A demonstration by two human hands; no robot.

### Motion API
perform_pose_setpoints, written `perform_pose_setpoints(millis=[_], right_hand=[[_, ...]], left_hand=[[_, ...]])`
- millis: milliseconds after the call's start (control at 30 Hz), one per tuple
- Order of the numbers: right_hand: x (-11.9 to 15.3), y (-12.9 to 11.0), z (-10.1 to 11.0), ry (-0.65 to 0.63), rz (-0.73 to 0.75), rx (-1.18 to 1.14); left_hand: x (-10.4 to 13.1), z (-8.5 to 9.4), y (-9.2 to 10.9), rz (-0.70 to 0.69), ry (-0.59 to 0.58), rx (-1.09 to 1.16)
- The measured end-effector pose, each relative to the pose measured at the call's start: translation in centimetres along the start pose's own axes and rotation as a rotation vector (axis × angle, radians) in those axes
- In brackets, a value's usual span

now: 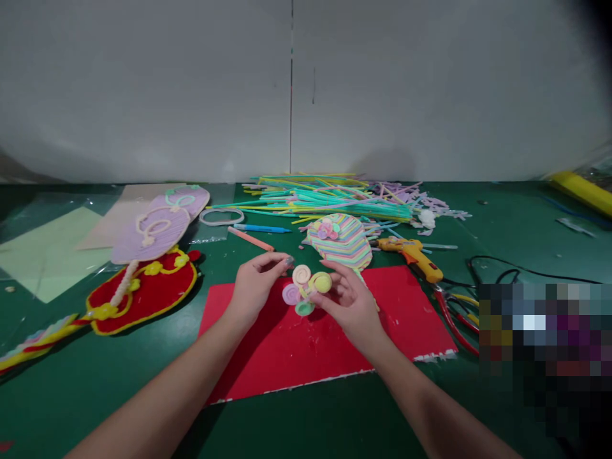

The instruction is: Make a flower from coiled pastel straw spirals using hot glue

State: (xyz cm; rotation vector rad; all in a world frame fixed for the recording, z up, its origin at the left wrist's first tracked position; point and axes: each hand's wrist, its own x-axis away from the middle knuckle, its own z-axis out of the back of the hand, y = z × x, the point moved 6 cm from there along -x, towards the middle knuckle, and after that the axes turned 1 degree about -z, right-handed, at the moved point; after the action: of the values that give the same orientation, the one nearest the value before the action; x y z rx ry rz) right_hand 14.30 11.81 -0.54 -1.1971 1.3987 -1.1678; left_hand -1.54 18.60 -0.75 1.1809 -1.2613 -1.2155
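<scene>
Over the red board point(268, 357), my right hand point(354, 299) holds a small pipe-cleaner flower point(303, 291) between thumb and fingers. Its coiled petals are peach, yellow, lilac and mint green. Just left of the flower, my left hand point(258, 284) is closed in a pinch, apart from the petals. Whatever its fingertips hold, if anything, is too small to make out. Right behind my hands lies a striped pastel pipe-cleaner fan point(342, 242) with a similar flower on it.
Loose pipe cleaners point(335, 201) are heaped against the wall. A yellow glue gun point(415, 255) and red-handled pliers point(452, 319) lie at right. Lilac fans point(153, 229) and a red fan point(148, 287) are at left. A blue pen point(261, 227) and an orange pen point(251, 239) lie behind the board.
</scene>
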Motion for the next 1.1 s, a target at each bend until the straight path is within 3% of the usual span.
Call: perform_pose_setpoints(millis=[167,567,1100], right_hand=[[0.0,0.0,-0.1,-0.006,0.011,0.007],[-0.3,-0.6,1.0,0.092,0.076,0.005],[-0.5,-0.1,0.7,0.060,0.044,-0.037]], left_hand=[[-0.1,-0.2,-0.1,-0.007,-0.032,0.136],[0.4,-0.6,1.0,-0.034,-0.044,0.077],[0.6,-1.3,0.8,0.026,-0.150,0.194]])
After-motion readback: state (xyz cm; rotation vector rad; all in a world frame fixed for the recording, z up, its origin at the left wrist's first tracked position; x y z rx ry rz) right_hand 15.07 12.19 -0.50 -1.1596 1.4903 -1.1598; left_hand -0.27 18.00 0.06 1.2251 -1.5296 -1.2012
